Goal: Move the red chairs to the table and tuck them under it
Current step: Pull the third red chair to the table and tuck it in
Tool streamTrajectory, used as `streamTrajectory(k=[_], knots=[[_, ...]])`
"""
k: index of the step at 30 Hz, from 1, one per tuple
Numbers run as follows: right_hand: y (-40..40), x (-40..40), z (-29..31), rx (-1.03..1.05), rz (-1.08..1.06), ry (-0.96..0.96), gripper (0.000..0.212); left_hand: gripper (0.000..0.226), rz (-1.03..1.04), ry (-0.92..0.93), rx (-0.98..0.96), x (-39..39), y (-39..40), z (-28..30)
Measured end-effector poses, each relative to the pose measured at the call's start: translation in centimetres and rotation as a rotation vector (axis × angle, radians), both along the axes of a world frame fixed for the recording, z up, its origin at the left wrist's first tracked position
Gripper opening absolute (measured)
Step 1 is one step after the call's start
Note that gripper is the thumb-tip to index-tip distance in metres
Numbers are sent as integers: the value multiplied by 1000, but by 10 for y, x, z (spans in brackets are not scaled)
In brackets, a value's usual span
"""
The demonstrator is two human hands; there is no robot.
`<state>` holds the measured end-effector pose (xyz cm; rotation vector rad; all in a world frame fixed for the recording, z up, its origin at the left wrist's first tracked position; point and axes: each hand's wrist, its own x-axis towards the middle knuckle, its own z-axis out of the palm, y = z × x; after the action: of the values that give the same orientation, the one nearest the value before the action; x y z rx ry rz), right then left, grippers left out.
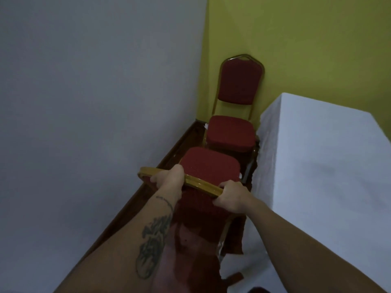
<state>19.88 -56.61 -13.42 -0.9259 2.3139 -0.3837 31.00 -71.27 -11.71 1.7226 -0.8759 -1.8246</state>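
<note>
A red padded chair (pixel 209 163) with a gold metal frame stands right in front of me, seen from behind and above. My left hand (pixel 169 178) grips the gold top rail of its backrest on the left. My right hand (pixel 230 195) grips the same rail on the right. A second red chair (pixel 232 132) stands further ahead in the corner, facing me, its backrest against the yellow wall. The table (pixel 321 166), draped in a white cloth to the floor, runs along my right, beside both chairs.
A grey wall (pixel 95 102) closes the left side, with a dark wooden skirting board (pixel 160 159) along its foot. A yellow wall (pixel 306 39) closes the far end. The chairs stand in a narrow strip between grey wall and table. The floor is reddish.
</note>
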Motion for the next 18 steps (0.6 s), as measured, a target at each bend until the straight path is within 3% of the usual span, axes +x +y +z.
streamTrajectory(k=[6, 13, 18], knots=[[3, 11, 7, 21, -25, 17, 15, 75, -110, -25, -33, 6, -12, -2], [-28, 44, 13, 55, -87, 33, 22, 74, -318, -72, -94, 14, -54, -2], [-56, 68, 15, 89, -192, 51, 9, 62, -416, -42, -106, 30, -79, -2]])
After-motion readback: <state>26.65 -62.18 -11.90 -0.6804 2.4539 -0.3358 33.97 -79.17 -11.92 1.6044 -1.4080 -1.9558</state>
